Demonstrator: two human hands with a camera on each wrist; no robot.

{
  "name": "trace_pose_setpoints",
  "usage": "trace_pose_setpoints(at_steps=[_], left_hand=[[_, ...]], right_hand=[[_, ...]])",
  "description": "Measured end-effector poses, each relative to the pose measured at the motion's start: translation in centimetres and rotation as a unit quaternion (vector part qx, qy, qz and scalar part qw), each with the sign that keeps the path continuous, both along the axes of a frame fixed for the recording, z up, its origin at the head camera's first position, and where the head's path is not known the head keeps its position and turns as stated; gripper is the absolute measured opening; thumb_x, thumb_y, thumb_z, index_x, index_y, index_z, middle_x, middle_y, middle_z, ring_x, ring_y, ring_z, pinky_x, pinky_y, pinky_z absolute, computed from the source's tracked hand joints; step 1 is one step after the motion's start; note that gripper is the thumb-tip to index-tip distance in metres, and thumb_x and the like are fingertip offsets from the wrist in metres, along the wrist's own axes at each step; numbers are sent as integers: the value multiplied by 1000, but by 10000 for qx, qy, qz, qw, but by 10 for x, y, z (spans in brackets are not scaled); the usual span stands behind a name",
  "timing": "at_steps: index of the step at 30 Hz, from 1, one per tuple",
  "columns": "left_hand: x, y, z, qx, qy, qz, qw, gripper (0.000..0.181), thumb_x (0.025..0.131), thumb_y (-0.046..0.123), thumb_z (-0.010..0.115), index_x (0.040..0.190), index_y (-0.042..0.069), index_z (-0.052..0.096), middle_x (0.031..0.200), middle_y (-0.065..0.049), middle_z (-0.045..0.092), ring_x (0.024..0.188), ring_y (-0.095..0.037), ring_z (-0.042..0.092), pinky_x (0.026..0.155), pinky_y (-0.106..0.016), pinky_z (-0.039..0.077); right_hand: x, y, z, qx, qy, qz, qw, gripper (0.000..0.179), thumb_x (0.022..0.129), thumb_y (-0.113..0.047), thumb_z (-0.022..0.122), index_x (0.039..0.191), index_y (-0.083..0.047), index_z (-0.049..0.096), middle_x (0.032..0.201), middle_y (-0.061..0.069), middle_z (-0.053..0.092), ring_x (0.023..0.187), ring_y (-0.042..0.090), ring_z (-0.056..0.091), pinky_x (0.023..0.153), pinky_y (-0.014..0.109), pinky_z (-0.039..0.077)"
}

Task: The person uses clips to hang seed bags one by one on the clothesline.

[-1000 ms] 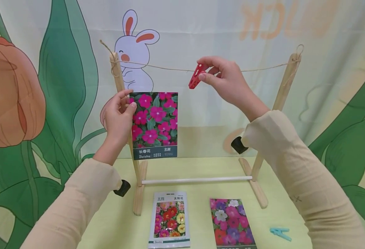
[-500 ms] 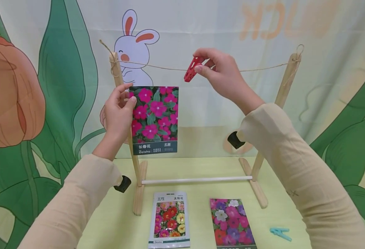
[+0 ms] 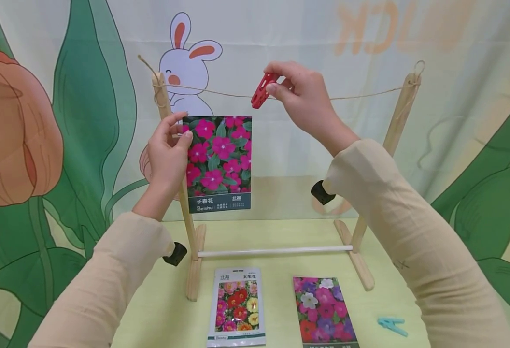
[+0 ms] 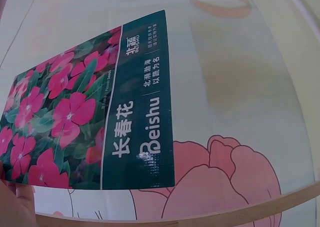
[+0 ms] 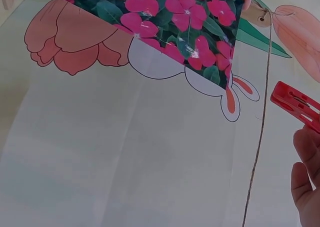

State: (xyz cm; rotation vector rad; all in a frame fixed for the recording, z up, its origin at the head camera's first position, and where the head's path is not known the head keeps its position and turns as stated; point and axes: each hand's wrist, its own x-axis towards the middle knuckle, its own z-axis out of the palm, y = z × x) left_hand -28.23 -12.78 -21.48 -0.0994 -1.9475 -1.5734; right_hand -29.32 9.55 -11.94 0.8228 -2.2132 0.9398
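Note:
In the head view my left hand [image 3: 168, 152] pinches a seed packet [image 3: 220, 162] with pink flowers by its upper left edge. The packet is upright, its top a little below a twine line [image 3: 220, 93]. My right hand [image 3: 300, 92] pinches a red clothespin [image 3: 261, 91] between thumb and fingers, near the twine and above the packet's right corner. The right wrist view has the clothespin [image 5: 299, 104] beside the twine [image 5: 259, 147], apart from it. Seen from the left wrist, the packet's dark label [image 4: 145, 112] fills the middle.
Two wooden posts [image 3: 396, 121] hold the twine, joined low by a white rod [image 3: 276, 252]. On the table lie a white-edged seed packet [image 3: 237, 309], a petunia-like flower packet [image 3: 324, 311] and a light blue clothespin [image 3: 391, 325]. A printed curtain [image 3: 290, 38] hangs behind.
My left hand has raised the pink-flower packet toward the twine. My right hand has moved up and to the left with the red clothespin.

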Motion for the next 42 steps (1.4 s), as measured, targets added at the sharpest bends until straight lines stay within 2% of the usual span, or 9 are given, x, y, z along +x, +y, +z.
trace_pose_setpoints(at_steps=[10, 24, 42], left_hand=[[0, 2, 1, 18, 139, 40, 9999, 32, 89, 17, 50, 120, 26, 52, 94, 6, 46, 79, -10, 46, 60, -15, 41], [1, 3, 3, 84, 231, 94, 9997, 32, 89, 15, 50, 120, 24, 53, 95, 5, 47, 79, -10, 46, 61, -15, 41], [3, 6, 4, 170, 273, 2, 9995, 32, 89, 14, 50, 119, 24, 53, 93, 7, 46, 81, -10, 46, 62, -15, 41]], right_hand=[[1, -7, 5, 205, 403, -421, 9981, 19, 86, -15, 56, 102, -9, 64, 99, 2, 64, 72, 12, 52, 63, 18, 35], [-1, -20, 8, 103, 803, -636, 9947, 16, 86, -17, 57, 96, -10, 67, 93, 0, 67, 74, 11, 49, 68, 20, 34], [-1, -27, 6, 331, 582, -656, 9956, 13, 85, -16, 58, 91, -11, 68, 87, 1, 68, 81, 12, 50, 72, 22, 35]])
